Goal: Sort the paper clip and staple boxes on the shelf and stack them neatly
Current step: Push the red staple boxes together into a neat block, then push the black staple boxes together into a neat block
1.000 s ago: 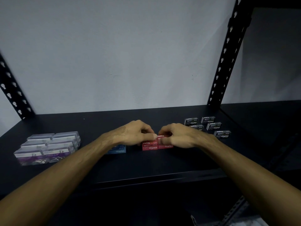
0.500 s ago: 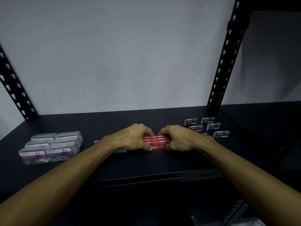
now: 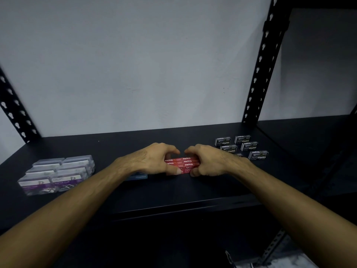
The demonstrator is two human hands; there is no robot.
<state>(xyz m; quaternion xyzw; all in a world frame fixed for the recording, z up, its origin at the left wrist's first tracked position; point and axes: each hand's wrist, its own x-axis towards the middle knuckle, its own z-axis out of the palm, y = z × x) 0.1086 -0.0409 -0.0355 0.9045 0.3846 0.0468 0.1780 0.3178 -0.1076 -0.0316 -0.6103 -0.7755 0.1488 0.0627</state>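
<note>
Where the black shelf [image 3: 193, 190] meets its front edge, 2 bare forearms reach in and both hands close around a cluster of red staple boxes [image 3: 182, 163] lying flat near the middle. The left hand [image 3: 154, 161] has its fingers clamped on the cluster's left end, thumb at the near side; the right hand [image 3: 207, 161] has its fingers clamped on the right end. A blue box [image 3: 138, 176] lies just beside the left wrist, mostly hidden. Clear paper clip boxes [image 3: 58, 174] sit stacked in neat rows near the shelf's left edge, well apart from the hands. Black staple boxes [image 3: 243, 147] lie loosely spread just right of the right hand. Bare shelf runs behind the hands to the wall.
</note>
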